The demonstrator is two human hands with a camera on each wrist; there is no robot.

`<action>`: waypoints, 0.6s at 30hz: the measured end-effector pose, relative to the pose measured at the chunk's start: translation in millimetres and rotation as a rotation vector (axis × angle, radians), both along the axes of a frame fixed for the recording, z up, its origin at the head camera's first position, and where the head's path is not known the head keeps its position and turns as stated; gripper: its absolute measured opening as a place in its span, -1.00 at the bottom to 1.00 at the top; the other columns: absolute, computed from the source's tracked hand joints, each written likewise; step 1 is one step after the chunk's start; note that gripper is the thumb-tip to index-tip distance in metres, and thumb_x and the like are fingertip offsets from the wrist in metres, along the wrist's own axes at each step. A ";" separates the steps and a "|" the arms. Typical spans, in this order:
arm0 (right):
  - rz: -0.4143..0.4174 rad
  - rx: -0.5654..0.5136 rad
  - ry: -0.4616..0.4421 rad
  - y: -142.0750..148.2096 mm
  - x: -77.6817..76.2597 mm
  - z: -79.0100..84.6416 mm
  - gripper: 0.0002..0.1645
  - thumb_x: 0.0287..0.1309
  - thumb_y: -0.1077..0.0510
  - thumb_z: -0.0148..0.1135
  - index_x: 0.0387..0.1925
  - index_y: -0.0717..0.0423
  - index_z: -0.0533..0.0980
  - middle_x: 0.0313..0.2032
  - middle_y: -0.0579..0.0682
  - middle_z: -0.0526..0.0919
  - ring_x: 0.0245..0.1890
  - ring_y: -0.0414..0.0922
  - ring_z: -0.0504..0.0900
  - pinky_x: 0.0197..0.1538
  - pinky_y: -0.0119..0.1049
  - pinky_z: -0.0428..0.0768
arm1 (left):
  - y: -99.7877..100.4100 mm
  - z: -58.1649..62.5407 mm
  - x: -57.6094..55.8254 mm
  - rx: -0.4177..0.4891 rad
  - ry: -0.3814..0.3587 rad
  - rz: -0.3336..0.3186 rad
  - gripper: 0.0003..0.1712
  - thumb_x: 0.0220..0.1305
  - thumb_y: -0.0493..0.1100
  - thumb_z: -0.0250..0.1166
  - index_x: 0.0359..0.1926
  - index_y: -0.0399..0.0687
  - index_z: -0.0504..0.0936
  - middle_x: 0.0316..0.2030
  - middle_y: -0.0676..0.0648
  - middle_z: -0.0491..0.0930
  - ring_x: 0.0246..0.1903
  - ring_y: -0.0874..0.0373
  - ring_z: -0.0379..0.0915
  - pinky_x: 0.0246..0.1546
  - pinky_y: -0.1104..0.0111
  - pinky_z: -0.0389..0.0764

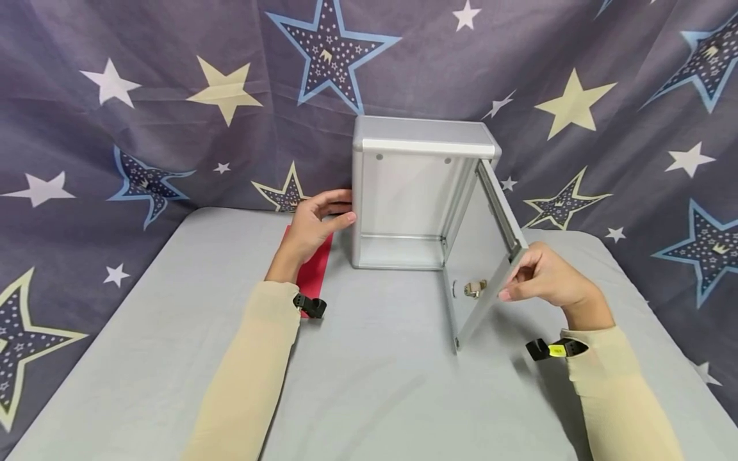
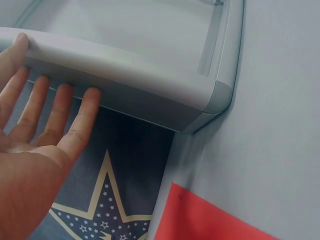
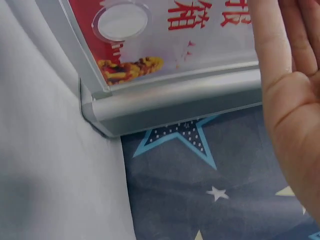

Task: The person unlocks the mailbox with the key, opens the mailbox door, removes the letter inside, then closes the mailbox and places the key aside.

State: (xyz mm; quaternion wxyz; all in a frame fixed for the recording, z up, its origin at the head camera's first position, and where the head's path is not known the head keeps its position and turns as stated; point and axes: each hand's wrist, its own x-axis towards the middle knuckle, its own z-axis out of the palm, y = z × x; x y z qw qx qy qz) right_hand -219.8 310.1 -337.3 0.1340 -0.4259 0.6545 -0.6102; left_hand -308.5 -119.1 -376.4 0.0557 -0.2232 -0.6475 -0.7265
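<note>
A silver metal newspaper box (image 1: 423, 131) stands upright on the table near its back edge, facing me. Its door (image 1: 478, 237) is hinged at the right and swung outward, with a lock (image 1: 474, 289) on the inner face. The fingers of my left hand (image 1: 311, 224) are nearly straight against the box's left side, thumb at the front rim in the left wrist view. My right hand (image 1: 539, 275) pinches the door's free edge, thumb on the near side. Red Chinese characters (image 3: 190, 16) mark the door's outer face in the right wrist view; those fingertips lie outside that view.
A red sheet (image 1: 314, 275) lies on the grey-covered table (image 1: 369, 397), partly under my left wrist. Behind the table hangs a dark curtain (image 1: 173, 128) printed with stars. The open door projects forward over the tabletop.
</note>
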 end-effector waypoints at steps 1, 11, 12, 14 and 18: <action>0.000 0.001 0.001 -1.8 0.6 0.3 -0.48 -0.18 0.78 0.23 -0.35 0.22 0.75 -0.48 -0.06 0.77 -0.58 -0.34 0.61 -0.61 -0.44 0.55 | 0.3 0.2 -0.1 0.002 0.005 0.006 -0.51 0.21 -0.40 0.47 0.17 -0.22 0.65 0.04 -0.06 0.68 0.08 -0.05 0.55 -0.05 0.36 0.68; -0.059 0.070 -0.023 -22.0 9.3 4.4 -0.60 -0.10 0.71 0.33 -0.32 0.27 0.74 -0.35 0.03 0.80 -0.40 -0.26 0.75 -0.34 -0.40 0.72 | -0.3 0.9 1.3 -0.008 0.061 0.090 -0.67 0.09 -0.38 0.56 -0.07 -0.29 0.77 -0.20 -0.05 0.76 -0.15 0.03 0.64 -0.12 0.32 0.71; -0.069 0.077 -0.017 -24.9 10.6 5.1 -0.63 -0.09 0.70 0.34 -0.32 0.30 0.74 -0.33 0.04 0.80 -0.38 -0.24 0.76 -0.32 -0.39 0.72 | -0.4 1.0 1.7 -0.015 0.062 0.096 -0.67 0.09 -0.37 0.56 -0.07 -0.29 0.77 -0.20 -0.05 0.77 -0.15 0.03 0.64 -0.13 0.34 0.70; -0.121 0.109 0.001 -32.5 14.9 7.2 -0.71 -0.04 0.64 0.38 -0.32 0.31 0.74 -0.29 0.06 0.81 -0.32 -0.19 0.78 -0.29 -0.36 0.73 | -0.4 1.6 2.5 -0.025 0.061 0.103 -0.66 0.09 -0.36 0.57 -0.07 -0.28 0.78 -0.20 -0.04 0.77 -0.15 0.05 0.64 -0.15 0.37 0.68; -0.302 0.212 0.008 -55.2 26.2 12.6 -0.83 0.05 0.44 0.50 -0.27 0.28 0.75 -0.24 0.05 0.81 -0.27 -0.10 0.79 -0.26 -0.31 0.74 | -0.3 3.0 2.5 -0.033 0.061 0.104 -0.65 0.09 -0.35 0.58 -0.06 -0.26 0.78 -0.21 -0.03 0.77 -0.15 0.08 0.64 -0.17 0.39 0.64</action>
